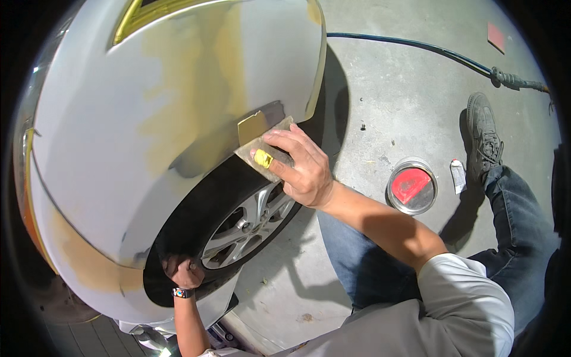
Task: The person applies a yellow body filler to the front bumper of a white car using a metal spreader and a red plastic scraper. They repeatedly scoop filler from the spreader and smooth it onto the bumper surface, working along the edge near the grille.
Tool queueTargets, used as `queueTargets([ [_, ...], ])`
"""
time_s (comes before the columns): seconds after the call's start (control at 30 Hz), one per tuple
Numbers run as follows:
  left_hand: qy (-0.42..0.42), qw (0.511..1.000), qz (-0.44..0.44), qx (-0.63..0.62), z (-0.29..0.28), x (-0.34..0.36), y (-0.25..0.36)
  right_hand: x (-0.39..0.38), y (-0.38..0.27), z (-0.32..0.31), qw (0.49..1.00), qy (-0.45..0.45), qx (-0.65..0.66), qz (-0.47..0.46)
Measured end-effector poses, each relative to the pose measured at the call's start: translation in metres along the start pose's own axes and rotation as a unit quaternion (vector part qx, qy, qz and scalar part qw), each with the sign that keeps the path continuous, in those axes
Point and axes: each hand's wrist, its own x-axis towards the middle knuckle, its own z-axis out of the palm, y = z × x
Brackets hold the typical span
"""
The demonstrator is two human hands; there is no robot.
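Note:
My right hand (306, 169) holds a worn, folded piece of sandpaper (253, 156) against the edge of the white car panel (107, 119), just above the wheel arch. Its fingers lie over the sheet, and yellow tape (262, 158) wraps the thumb. From the top of the sheet an olive-tan flap (253, 127) sticks up. Tan and dark grey patches mark the panel around it. My left hand (183, 271), with a watch on the wrist, is closed in shadow beside the tyre (178, 229); what its fingers hold, if anything, is hidden.
On the concrete floor (369, 77) stands a round tin (433, 199) with a red half-round piece (410, 184) in it. A white tube (458, 177) lies next to my shoe (485, 128). A dark hose (410, 41) crosses behind, near a pink square (495, 37).

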Motion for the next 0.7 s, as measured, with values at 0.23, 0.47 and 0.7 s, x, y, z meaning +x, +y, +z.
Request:
queueTargets([
  [0.23, 0.001, 1.0, 0.004, 0.015, -0.004, 0.008, 0.005, 0.017, 0.018, -0.002, 0.999, 0.024, 0.003, 0.02],
  [0.47, -0.026, 1.0, 0.0, 0.004, -0.009, -0.011, -0.002, -0.006, 0.002, 0.008, 1.0, -0.014, -0.011, -0.013],
  [0.7, -0.018, 1.0, -0.004, 0.006, -0.009, 0.0, 0.004, 0.015, 0.026, -0.006, 1.0, 0.003, 0.013, 0.004],
])
